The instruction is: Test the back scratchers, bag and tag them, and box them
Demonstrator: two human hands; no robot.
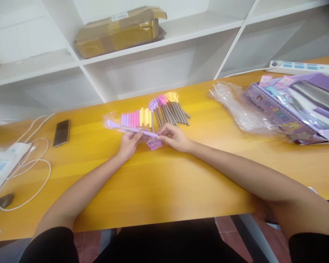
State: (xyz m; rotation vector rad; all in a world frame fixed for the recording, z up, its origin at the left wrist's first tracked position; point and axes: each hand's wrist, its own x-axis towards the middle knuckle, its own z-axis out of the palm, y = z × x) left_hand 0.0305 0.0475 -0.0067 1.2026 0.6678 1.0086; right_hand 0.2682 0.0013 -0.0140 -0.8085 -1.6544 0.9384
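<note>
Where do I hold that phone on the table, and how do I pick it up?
Probably by the middle of its two long edges, thumb on one, fingers on the other, reaching from above. The phone lies flat and looks thin, so its sides suit a pinch. White cable loops on its left.

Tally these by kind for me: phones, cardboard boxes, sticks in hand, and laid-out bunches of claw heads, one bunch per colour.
Phone: 1
Cardboard box: 1
Held purple stick: 1
Claw-head bunches: 3 (purple bunch, pink bunch, yellow bunch)
Total: 6
</note>
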